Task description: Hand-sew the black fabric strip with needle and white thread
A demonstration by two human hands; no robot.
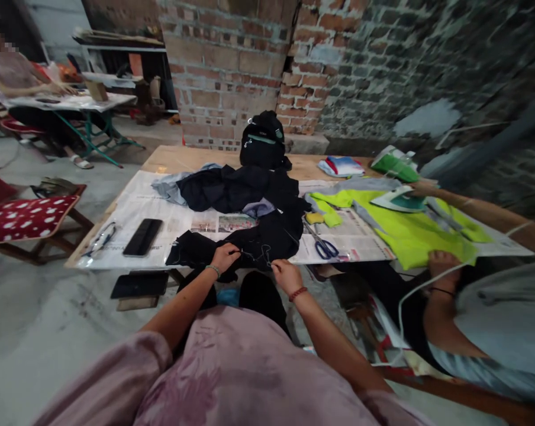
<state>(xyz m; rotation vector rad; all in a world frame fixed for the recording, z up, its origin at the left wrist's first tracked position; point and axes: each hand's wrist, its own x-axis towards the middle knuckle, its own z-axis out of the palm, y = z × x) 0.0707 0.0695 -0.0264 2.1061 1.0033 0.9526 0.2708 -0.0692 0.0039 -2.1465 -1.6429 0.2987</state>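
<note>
Working low over the black cloth (279, 234) at the near edge of the table (158, 158), apparently pinching pale thread (268, 255) with both left hand (226, 258) and right hand (287, 276); best easing loops out slowly, keeping light tension, avoiding snags.

Rumpled black garment (283, 234) at the table edge (116, 262), thin thread (266, 251) looped upon it.

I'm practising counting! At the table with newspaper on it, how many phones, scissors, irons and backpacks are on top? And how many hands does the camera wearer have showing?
Hands: 2, left hand and right hand
Phone: 1
Scissors: 1
Iron: 1
Backpack: 1
Total: 6
</note>
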